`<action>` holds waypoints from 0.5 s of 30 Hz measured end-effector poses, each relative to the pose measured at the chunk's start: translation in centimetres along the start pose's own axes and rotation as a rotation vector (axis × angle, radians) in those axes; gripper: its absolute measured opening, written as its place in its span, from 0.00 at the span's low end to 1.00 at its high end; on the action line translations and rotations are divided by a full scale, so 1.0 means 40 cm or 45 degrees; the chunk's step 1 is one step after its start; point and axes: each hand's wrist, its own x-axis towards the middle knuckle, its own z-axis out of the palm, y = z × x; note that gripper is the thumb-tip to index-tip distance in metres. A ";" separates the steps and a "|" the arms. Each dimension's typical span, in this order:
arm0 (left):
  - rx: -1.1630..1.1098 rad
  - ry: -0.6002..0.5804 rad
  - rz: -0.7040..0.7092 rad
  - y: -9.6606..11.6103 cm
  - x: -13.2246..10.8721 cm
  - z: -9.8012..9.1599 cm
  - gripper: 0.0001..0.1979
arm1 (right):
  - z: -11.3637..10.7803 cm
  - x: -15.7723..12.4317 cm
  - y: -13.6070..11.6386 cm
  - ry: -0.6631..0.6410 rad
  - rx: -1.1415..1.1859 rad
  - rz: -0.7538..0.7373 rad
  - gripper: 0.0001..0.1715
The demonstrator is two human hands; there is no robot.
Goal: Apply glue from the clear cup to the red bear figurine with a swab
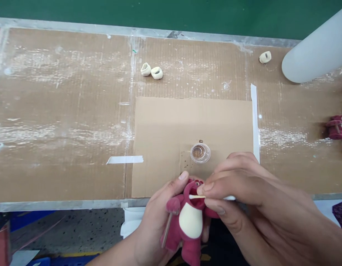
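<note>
In my left hand [159, 207] is a dark pink bear figure [173, 231] with a cream belly, held upright near the table's front edge. A thin stick lies along the bear's arm on the left side. My right hand [243, 195] pinches a cotton swab [229, 198] between thumb and fingers. One white tip of the swab is at the dark red opening in the bear's face; I cannot tell whether it touches. Just beyond the hands, a small clear cup [200, 153] with a little brown liquid stands on a cardboard sheet [162, 129].
Brown drops dot the cardboard around the cup. Two cream hollow pieces [156, 73] lie at the back, and another cream piece [265, 57] is at the back right beside a large white cylinder [315, 48]. More dark pink figures [337, 127] sit at the right edge.
</note>
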 end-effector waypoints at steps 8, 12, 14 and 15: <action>-0.091 -0.051 0.101 -0.006 -0.004 -0.020 0.19 | 0.011 0.005 0.005 0.042 0.068 0.016 0.07; 0.004 -0.041 0.108 -0.001 -0.015 -0.031 0.19 | 0.010 0.005 0.007 0.020 0.146 -0.005 0.07; 0.128 -0.016 0.184 0.002 -0.026 -0.031 0.20 | 0.009 0.003 0.007 0.030 0.156 -0.017 0.07; 0.201 0.005 0.242 0.004 -0.033 -0.029 0.21 | 0.009 0.001 0.007 0.035 0.161 -0.022 0.07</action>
